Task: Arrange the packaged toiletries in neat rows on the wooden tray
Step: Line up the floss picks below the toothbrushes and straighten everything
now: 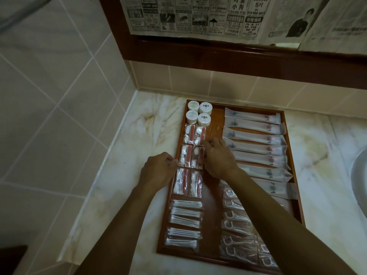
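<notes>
On the marble tabletop (123, 159) stands the wooden tray (292, 147). My right hand (217, 155), fingers bent, presses the red-and-white packets (191, 153) at nine o'clock to square them; my left hand (158, 169), loosely curled and empty, steadies the edge.

On the wooden tray (216, 112) — four round white jars (198, 115), six clear kits with red sticks (191, 155), five cotton-swab packets (184, 223), and about nine long white sachets (256, 143). The floss-pick packets (238, 231) overlap — uncountable.
</notes>
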